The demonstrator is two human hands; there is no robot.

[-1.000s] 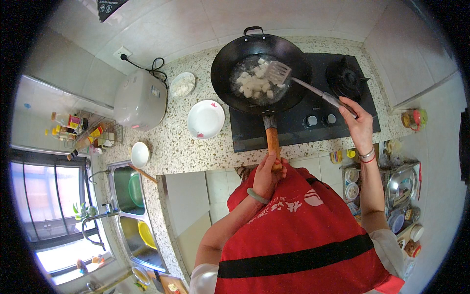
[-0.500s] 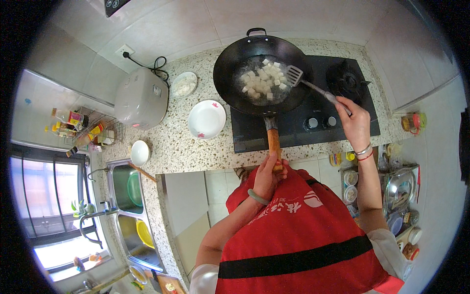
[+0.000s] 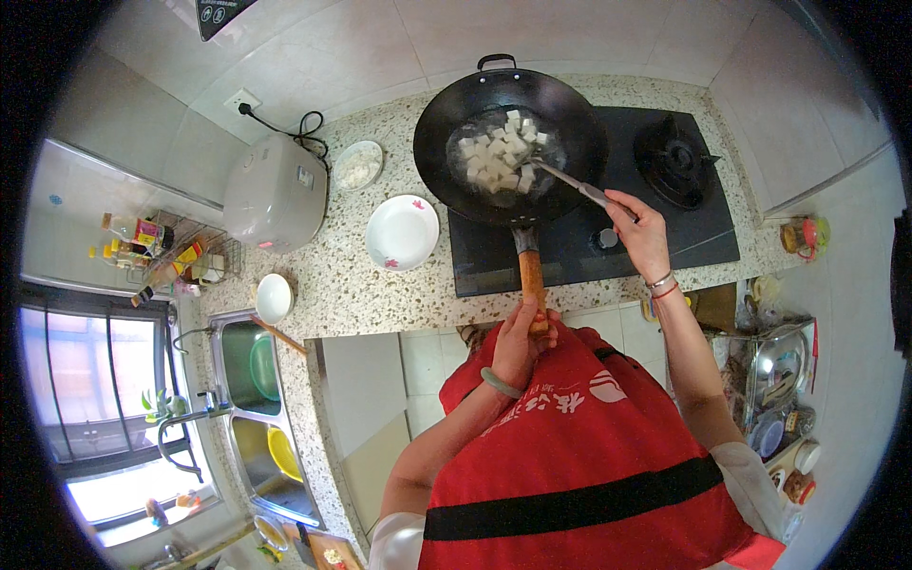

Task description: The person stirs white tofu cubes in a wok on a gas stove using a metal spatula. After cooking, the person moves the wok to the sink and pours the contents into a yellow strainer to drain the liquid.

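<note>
My left hand is wrapped round the wooden handle of a black wok, which sits on the stove. White cubes that look like tofu lie in shallow, cloudy liquid at the wok's bottom. Closed on a metal spatula, my right hand is over the stove's front part. The slotted head of the spatula is down among the cubes and mostly hidden by them and the liquid.
Left of the wok are a white plate, a small dish of white food and a rice cooker. A white bowl stands near the sink. A second burner is at the stove's right.
My right hand has moved left and slightly down, taking the spatula's head from the wok's right side into the cubes. The cubes have shifted. My left hand stays on the handle.
</note>
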